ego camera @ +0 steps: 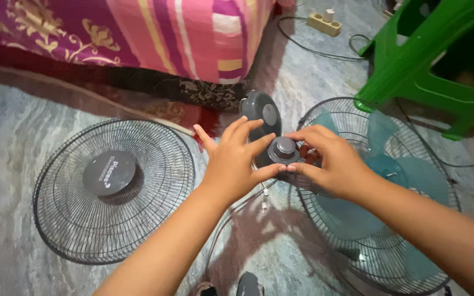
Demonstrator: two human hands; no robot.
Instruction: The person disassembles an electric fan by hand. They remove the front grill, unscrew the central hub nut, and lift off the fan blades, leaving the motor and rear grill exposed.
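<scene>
Both hands meet at centre, over a grey stone-pattern floor [17, 137]. Left hand [231, 164] has fingers spread and curled round a small dark-grey round fan part [285, 149], a knob-like cap w/ a raised button on top; thumb below it, fingertips on its left edge. Right hand [333, 164] closes on the same part from the right, thumb and forefinger pinching its rim. So both hands grip it, held just above the floor, betw. the two grilles.

Just behind the part, a dark-grey fan motor housing [261, 112], rounded, partly hidden by the left fingers.

To the right, under the right hand and forearm, a rear wire grille [325, 109] lies flat w/ translucent teal fan blades [382, 131] in it. To the left, well apart from the hands, the front wire grille [67, 219] lies flat, dark round badge at its middle.

Top left: bed w/ pink-purple striped cover [193, 33]. Top right: green plastic stool [412, 66], touching the rear grille's edge. Near it a beige power strip [325, 23] w/ a black cable [297, 41] on the floor
</scene>
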